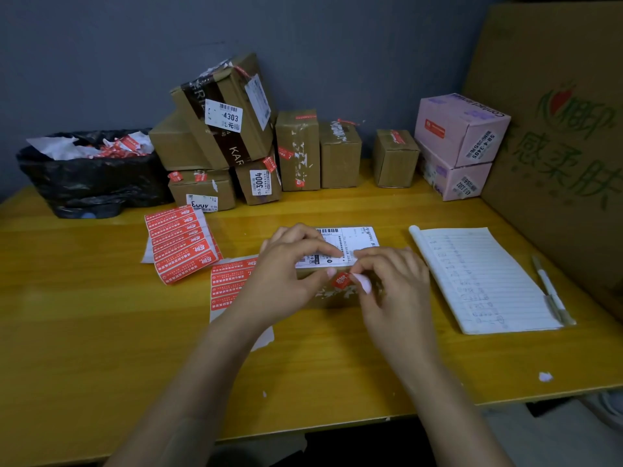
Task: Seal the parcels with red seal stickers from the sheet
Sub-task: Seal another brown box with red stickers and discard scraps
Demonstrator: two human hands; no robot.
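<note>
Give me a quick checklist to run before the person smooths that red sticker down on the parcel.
1. Red seal sticker sits on the parcel front edge: ok.
2. Left hand and right hand both grip the parcel, thumbs at the sticker: ok.
3. Sticker reaches over the top seam: cannot tell, fingers hide it.
4. Sticker lies flat, no crease: cannot tell.
5. Sticker sheet lies beside the parcel for the next one: ok.

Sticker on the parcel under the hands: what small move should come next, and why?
Probably smooth the sticker down over the parcel edge: the thumbs of the left hand and right hand flank it where it folds over.
</note>
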